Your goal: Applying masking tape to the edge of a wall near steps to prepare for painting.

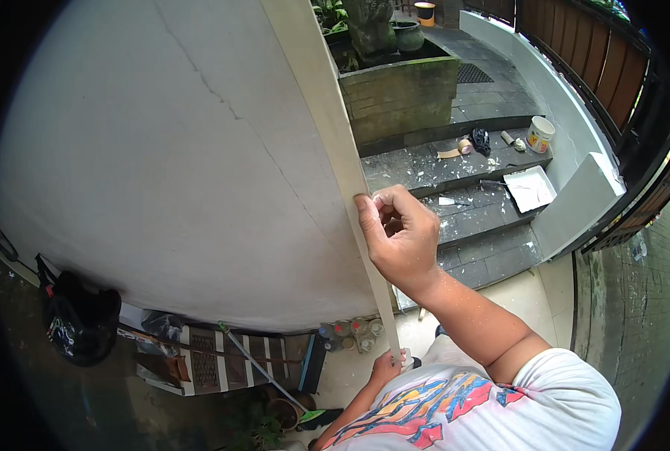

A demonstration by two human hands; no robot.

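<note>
Two hands (399,233) pinch corner tape (327,113).

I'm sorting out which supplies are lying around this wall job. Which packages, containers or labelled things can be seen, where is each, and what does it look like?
Paint bucket: on the upper step, far right; round, white with a coloured label.
Paint tray: one step lower; rectangular, white.
Tape roll: upper step, left of the bucket; tan ring.
Small bottles: clustered on the floor at the wall's foot; coloured caps.
No signs or screens.
</note>
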